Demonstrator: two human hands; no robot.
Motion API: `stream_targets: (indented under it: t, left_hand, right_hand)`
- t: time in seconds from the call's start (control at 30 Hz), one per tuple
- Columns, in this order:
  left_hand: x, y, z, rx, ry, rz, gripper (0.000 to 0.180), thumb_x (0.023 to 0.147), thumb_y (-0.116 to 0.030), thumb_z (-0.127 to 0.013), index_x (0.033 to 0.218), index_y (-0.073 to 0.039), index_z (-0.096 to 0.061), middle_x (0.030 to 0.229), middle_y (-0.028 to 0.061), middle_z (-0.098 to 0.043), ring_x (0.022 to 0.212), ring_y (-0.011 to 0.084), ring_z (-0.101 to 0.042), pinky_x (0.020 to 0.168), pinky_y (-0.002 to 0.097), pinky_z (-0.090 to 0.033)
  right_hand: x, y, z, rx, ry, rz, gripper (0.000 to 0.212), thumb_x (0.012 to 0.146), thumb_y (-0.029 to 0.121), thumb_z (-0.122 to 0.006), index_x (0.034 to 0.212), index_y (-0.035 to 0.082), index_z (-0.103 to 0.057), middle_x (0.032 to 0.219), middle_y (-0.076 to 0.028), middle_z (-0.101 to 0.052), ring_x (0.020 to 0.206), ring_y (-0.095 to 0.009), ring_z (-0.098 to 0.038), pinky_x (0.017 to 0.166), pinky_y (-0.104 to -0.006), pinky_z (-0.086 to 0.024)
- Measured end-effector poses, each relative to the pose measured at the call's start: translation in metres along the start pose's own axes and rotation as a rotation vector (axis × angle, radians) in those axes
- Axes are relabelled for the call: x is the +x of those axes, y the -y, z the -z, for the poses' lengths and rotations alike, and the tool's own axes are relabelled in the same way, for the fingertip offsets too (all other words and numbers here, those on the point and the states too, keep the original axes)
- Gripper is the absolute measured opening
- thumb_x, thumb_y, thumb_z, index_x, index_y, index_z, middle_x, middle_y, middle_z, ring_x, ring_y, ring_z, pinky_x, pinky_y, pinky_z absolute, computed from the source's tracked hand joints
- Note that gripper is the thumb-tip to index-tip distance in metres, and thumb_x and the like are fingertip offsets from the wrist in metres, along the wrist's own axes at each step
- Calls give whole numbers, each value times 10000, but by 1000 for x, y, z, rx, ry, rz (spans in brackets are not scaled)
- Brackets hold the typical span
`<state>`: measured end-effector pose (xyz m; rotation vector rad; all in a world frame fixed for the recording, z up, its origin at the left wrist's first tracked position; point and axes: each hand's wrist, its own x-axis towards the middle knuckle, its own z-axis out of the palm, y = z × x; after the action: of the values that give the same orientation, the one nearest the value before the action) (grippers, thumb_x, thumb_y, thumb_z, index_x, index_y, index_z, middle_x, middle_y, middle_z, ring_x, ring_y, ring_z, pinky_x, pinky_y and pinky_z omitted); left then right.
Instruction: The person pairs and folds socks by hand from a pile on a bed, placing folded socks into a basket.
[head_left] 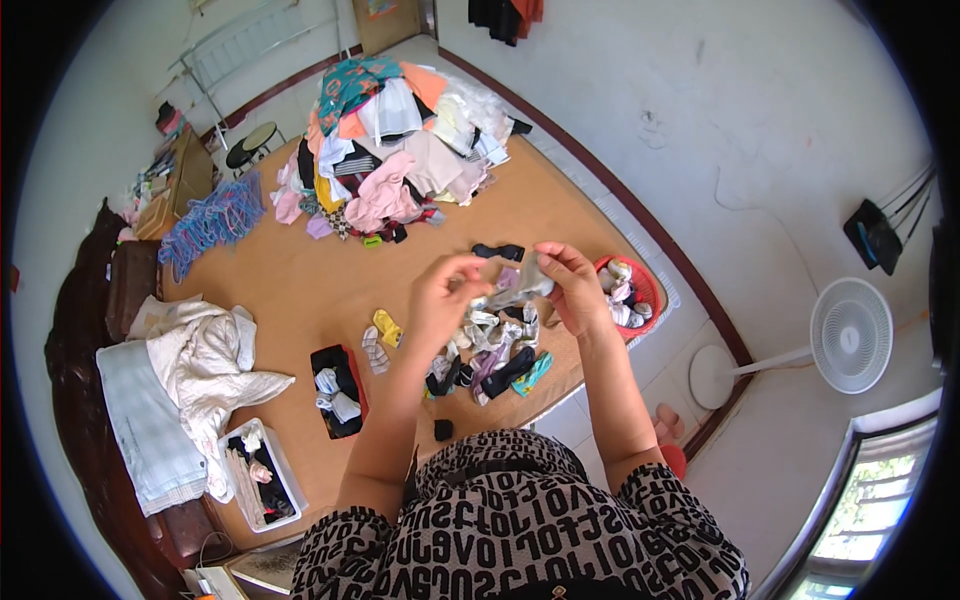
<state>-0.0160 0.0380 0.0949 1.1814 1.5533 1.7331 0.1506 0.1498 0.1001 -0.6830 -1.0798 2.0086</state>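
Above the brown mat, my right hand (568, 283) pinches a pale grey sock (532, 284) between thumb and fingers. The sock dangles toward my left hand (445, 300), whose fingers are curled but apart, a little blurred, with no clear hold on anything. Below my hands lies a loose heap of socks (490, 358) in white, black, lilac and teal. A black sock (497, 251) lies just beyond them. Left of the heap are a yellow sock (387, 327) and a checked sock (375, 352).
On the right stands a red basket (655, 300) with socks in it. A black box (328, 362) and a white bin (293, 491) hold more pieces at the left. Farther off are a big clothes pile (400, 150) and blue hangers (212, 225). A white fan (850, 335) stands right.
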Motion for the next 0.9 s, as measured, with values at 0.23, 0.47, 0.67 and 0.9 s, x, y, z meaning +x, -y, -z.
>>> stream_targets:
  t: [0.23, 0.47, 0.67, 0.9]
  left_hand:
    - [7, -2, -18, 166, 134, -112, 200, 811, -119, -642, 954, 19, -628, 803, 34, -638, 715, 81, -554, 607, 229, -441]
    - [13, 1, -21, -230, 115, 166, 189, 861, -143, -591, 929, 25, -645, 787, 12, -627, 714, 61, -533, 649, 201, -424]
    - [15, -8, -18, -228, 63, 203, 169, 845, -137, -617, 877, 28, -633, 768, -2, -609, 679, 47, -508, 625, 193, -412]
    - [12, -3, -25, 93, -23, -134, 272, 696, 66, -648, 939, -51, -616, 846, 36, -622, 666, 87, -547, 610, 207, -434]
  right_hand:
    - [-6, 6, -25, 134, 131, -17, 283, 880, 142, -570, 1122, 4, -521, 945, -62, -578, 743, -137, -586, 701, -259, -490]
    - [-2, -23, -16, -372, 157, 287, 171, 837, 113, -635, 950, -11, -607, 780, 24, -559, 706, -83, -517, 675, -214, -424]
    - [-4, -19, -18, -340, -81, 175, 188, 906, 201, -544, 844, 28, -585, 738, 28, -565, 657, -38, -472, 607, -193, -396]
    - [-8, -23, -22, -99, -73, 128, 184, 929, 196, -498, 880, 37, -578, 750, 21, -587, 653, -44, -504, 605, -195, -421]
